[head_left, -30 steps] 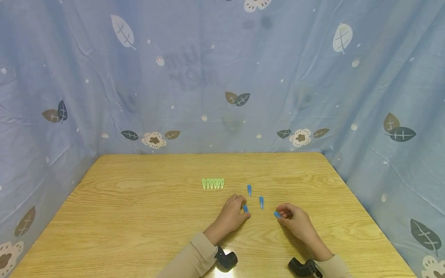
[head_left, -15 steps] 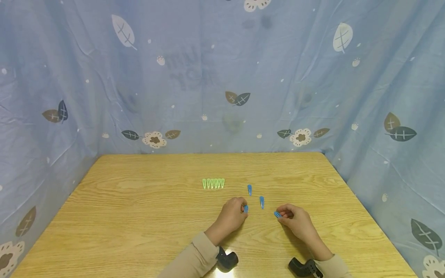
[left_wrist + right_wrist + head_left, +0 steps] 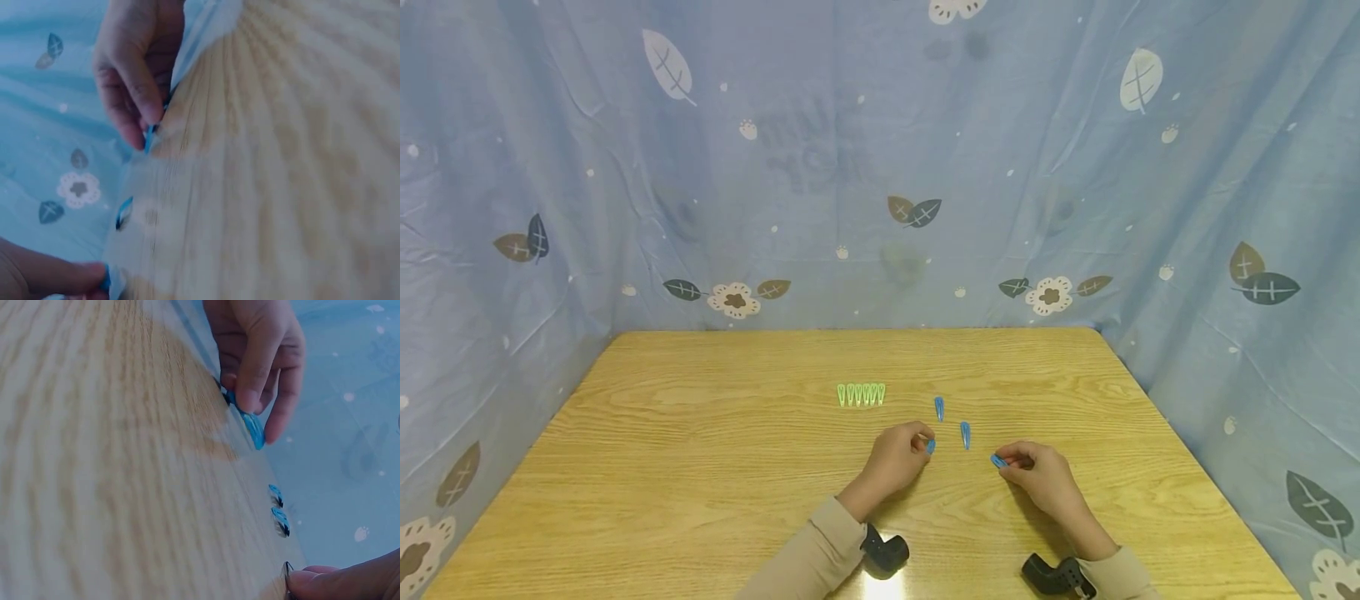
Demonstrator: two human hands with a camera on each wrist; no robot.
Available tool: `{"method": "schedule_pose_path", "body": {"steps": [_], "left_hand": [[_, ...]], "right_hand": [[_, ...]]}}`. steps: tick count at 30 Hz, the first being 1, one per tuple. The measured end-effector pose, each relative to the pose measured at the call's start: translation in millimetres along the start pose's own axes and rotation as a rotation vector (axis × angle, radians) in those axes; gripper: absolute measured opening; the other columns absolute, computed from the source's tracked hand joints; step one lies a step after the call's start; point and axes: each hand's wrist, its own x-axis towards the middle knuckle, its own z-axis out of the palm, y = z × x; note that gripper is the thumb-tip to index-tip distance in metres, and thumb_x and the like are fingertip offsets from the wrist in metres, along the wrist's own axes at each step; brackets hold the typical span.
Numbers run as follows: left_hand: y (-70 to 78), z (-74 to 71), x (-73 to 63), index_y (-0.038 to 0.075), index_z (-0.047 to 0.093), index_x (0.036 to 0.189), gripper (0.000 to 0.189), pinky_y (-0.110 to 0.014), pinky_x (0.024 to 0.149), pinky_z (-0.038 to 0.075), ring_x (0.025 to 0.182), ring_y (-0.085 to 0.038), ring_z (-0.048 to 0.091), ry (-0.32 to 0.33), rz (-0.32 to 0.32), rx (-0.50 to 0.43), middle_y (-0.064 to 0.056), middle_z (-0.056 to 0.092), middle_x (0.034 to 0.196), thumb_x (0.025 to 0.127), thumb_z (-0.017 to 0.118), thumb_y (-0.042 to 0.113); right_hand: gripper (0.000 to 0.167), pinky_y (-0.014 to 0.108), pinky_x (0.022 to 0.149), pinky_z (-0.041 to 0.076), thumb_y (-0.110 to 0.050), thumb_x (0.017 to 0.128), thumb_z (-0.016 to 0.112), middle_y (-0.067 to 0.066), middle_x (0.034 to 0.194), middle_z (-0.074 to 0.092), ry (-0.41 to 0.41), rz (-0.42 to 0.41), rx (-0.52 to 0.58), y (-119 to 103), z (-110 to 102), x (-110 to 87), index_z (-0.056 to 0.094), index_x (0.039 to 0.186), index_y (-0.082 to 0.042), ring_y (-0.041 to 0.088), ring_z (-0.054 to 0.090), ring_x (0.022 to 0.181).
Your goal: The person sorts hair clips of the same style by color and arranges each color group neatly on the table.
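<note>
My left hand pinches a blue snap hair clip between thumb and fingertips, low over the wooden table. In the right wrist view the clip juts out from under that hand's thumb. To the right, my right hand holds another blue hair clip by its end, its tip pointing left. Two more blue hair clips lie between the hands and farther back, one nearer and one beyond it. The left wrist view catches my left hand only partly, at its lower corner.
A tidy row of several light green hair clips lies farther back, left of the blue ones. The wooden table ends at a blue patterned curtain behind and on both sides.
My left thumb and fingers have come together on the blue hair clip beside them, covering more of it. The right hand with its clip has stayed almost still.
</note>
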Motion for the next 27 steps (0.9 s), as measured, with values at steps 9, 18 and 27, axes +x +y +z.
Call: {"method": "schedule_pose_path", "body": {"steps": [9,18,27], "left_hand": [[-17.0,-11.6,-2.6,0.004,0.066,0.114,0.027,-0.022,0.066,0.047,0.073,-0.009,0.054,-0.039,-0.045,-0.244,0.003,0.060,0.081,0.087,0.069,0.006],[-32.2,-31.3,-15.4,0.001,0.061,0.122,0.034,-0.023,0.068,0.047,0.077,-0.012,0.054,0.030,-0.034,-0.272,-0.002,0.059,0.087,0.089,0.065,0.001],[-49.3,-58.0,-23.5,-0.003,0.062,0.120,0.032,-0.032,0.072,0.050,0.079,-0.017,0.055,0.245,-0.106,-0.150,-0.004,0.059,0.084,0.088,0.063,-0.003]], "right_hand": [[0.019,0.026,0.070,0.049,-0.001,0.083,0.072,0.001,0.087,0.066,-0.009,0.005,0.001,1,1,2.2,0.072,0.102,-0.004,0.014,0.061,0.081],[0.019,0.024,0.070,0.049,-0.003,0.084,0.071,0.001,0.089,0.065,-0.017,-0.001,-0.003,1,1,0.5,0.071,0.103,-0.004,0.014,0.060,0.082],[0.020,0.024,0.070,0.049,-0.002,0.083,0.071,0.002,0.088,0.065,-0.010,0.002,-0.006,-1,0,-2.0,0.071,0.103,-0.003,0.015,0.061,0.082]]}}
